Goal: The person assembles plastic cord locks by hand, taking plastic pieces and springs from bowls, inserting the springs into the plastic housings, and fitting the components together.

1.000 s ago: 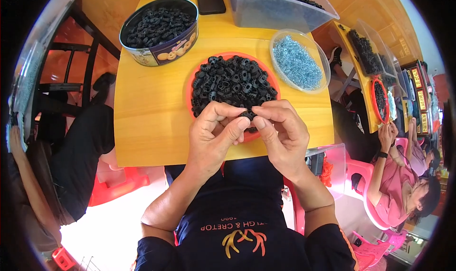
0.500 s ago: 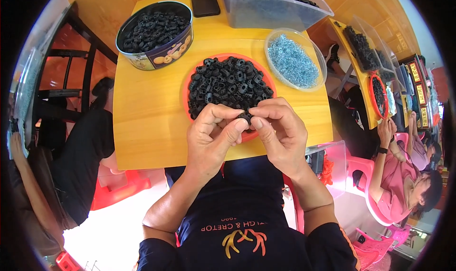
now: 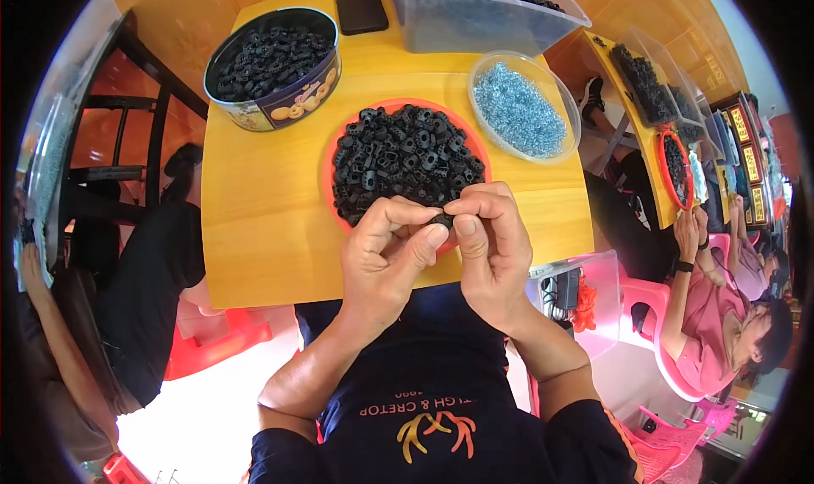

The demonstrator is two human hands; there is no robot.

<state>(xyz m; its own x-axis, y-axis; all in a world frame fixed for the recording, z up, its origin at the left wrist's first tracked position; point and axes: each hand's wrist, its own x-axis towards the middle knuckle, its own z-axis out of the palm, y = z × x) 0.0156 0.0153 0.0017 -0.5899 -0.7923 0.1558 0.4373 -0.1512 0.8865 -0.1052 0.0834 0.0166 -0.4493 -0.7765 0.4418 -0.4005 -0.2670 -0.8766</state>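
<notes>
Between my two hands is a small black plastic part (image 3: 442, 220), pinched at the near edge of an orange-red round tray (image 3: 329, 179). My left hand (image 3: 386, 251) grips it with thumb and forefinger from one side. From the other side my right hand (image 3: 492, 251) pinches it the same way, the fingertips of both hands almost meeting. The fingers cover much of the part. A heap of similar black plastic parts (image 3: 403, 158) fills the tray just beyond my hands.
A round tin (image 3: 292, 107) of black pieces stands at the back left, beside a black phone (image 3: 361, 8). At the back right are a clear bin (image 3: 483, 30) of black parts and a tub (image 3: 521, 111) of small shiny bluish pieces. Other people sit on both sides.
Both hands have drawn slightly nearer to me, still pinching the black part. My right hand has turned a little and moved inward. The view has shifted slightly.
</notes>
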